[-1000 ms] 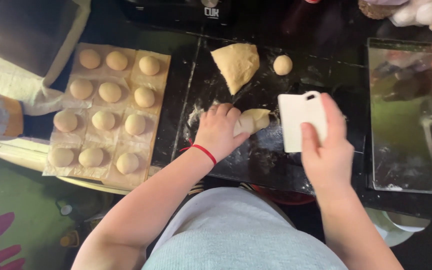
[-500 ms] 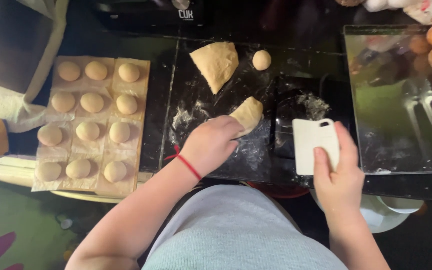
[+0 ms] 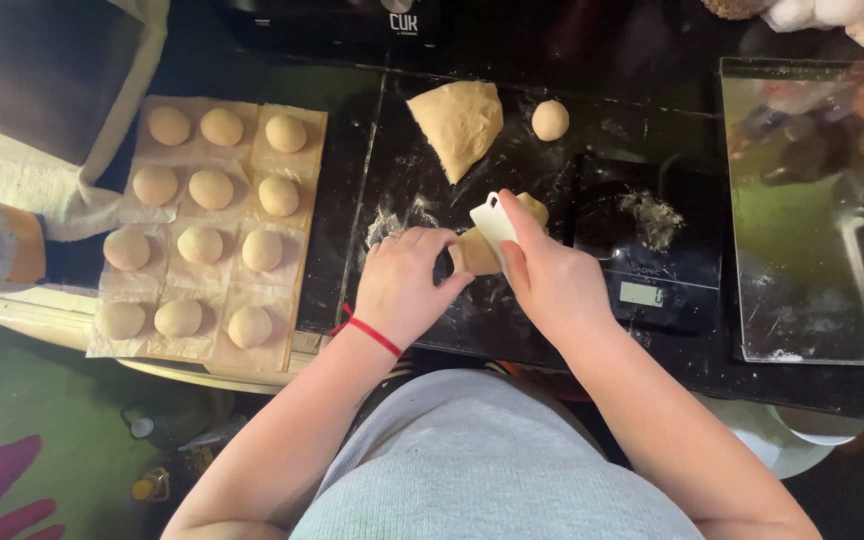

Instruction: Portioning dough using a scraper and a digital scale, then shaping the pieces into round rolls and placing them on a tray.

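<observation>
A small piece of pale dough (image 3: 479, 250) lies on the dark floured worktop (image 3: 402, 180). My left hand (image 3: 405, 283), with a red band at the wrist, pinches its left end. My right hand (image 3: 549, 283) grips a white plastic dough scraper (image 3: 493, 220) and presses its edge down into the piece, so the dough shows on both sides of the blade. A large wedge of dough (image 3: 460, 124) and one rolled ball (image 3: 550, 120) lie further back on the same surface.
Several dough balls sit in rows on parchment squares on a tray (image 3: 210, 225) at the left. A black kitchen scale (image 3: 652, 250) dusted with flour stands just right of my hands. A shiny metal tray (image 3: 817, 210) lies at the far right.
My right hand brought the scraper in from the right, off the scale, onto the dough piece. My left hand kept hold of the piece and shifted its grip to the left end.
</observation>
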